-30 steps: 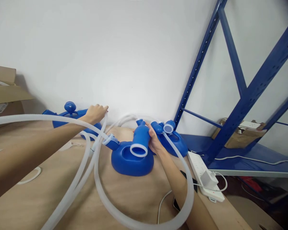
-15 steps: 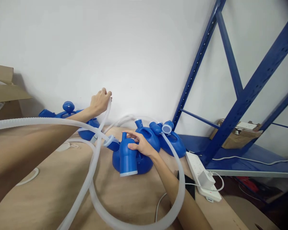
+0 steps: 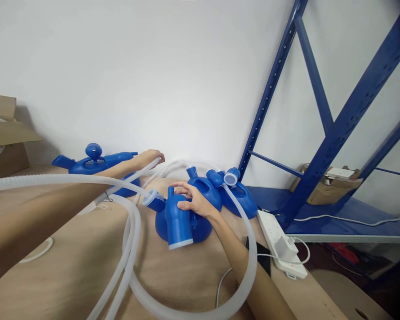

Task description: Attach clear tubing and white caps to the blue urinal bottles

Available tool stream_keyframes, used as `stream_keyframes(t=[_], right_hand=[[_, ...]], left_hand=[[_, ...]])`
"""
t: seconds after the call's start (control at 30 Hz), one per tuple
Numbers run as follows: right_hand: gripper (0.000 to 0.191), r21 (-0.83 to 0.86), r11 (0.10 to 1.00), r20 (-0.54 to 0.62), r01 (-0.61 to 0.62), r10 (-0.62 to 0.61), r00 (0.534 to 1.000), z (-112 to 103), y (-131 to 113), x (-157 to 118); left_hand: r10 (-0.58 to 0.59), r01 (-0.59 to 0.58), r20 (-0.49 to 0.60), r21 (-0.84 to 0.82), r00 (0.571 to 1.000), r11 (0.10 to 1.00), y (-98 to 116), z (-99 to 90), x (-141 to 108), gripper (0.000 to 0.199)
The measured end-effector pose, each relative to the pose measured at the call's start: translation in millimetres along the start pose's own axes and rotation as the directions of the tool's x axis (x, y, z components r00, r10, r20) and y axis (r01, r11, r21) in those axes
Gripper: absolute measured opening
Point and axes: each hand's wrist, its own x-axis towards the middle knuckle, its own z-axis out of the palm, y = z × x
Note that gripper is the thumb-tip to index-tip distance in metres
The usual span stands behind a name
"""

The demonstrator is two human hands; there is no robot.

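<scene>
Up by the wall, my left hand [image 3: 150, 158] is closed on a length of translucent ribbed hose [image 3: 132, 178]. My right hand [image 3: 194, 200] grips a blue plastic urinal bottle [image 3: 200, 231] from above, its thumb and fingers around the upright funnel-shaped blue part [image 3: 179, 222] with a white rim. One hose end reaches into the bottle's white-rimmed mouth [image 3: 150, 198]. Looped hose [image 3: 251, 262] hangs around the front of it. Two more blue bottles [image 3: 242, 200] stand behind to the right, and another [image 3: 90, 165] lies at the left, partly behind my left arm.
A white power strip [image 3: 276, 240] with a plugged-in adapter lies at the table's right edge, near a black flat object [image 3: 263, 262]. Blue metal shelving [image 3: 340, 129] rises on the right, holding a torn cardboard box [image 3: 333, 191]. An open carton [image 3: 6, 146] stands at the far left.
My left hand has come down from higher on the wall side, lowering the hose it holds. My right hand stays on the bottle, and the funnel-shaped part has tilted slightly.
</scene>
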Motion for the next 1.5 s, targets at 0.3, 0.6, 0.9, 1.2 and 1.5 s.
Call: stream_keyframes(t=[0.3, 0.6, 0.9, 1.2, 1.5], right_hand=[[0.081, 0.006, 1.0, 0.026, 0.018, -0.018, 0.999, -8, 10, 2], [0.085, 0.027, 0.999, 0.037, 0.024, -0.024, 0.999, -10, 13, 2], [0.111, 0.284, 0.958, -0.045, 0.047, -0.035, 0.998, -13, 9, -13], [0.081, 0.1, 0.989, 0.122, 0.112, -0.124, 0.985, -1, -25, -22], [0.084, 0.134, 0.99, 0.251, 0.039, -0.072, 0.965, -10, -17, -15]], left_hand=[[-0.368, 0.389, -0.319, 0.002, 0.873, 0.921, 11, -35.7, 17, 0.044], [-0.308, 0.342, -0.262, 0.096, 0.915, 0.935, 2, -72.1, 39, 0.045], [-0.031, 0.001, 0.072, 0.392, 0.997, 0.92, 25, -38.2, 6, 0.062], [-0.279, 0.256, 0.01, 0.372, 0.96, 0.892, 13, -22.4, 0, 0.058], [-0.363, 0.333, 0.034, 0.327, 0.931, 0.884, 22, -10.8, 3, 0.055]])
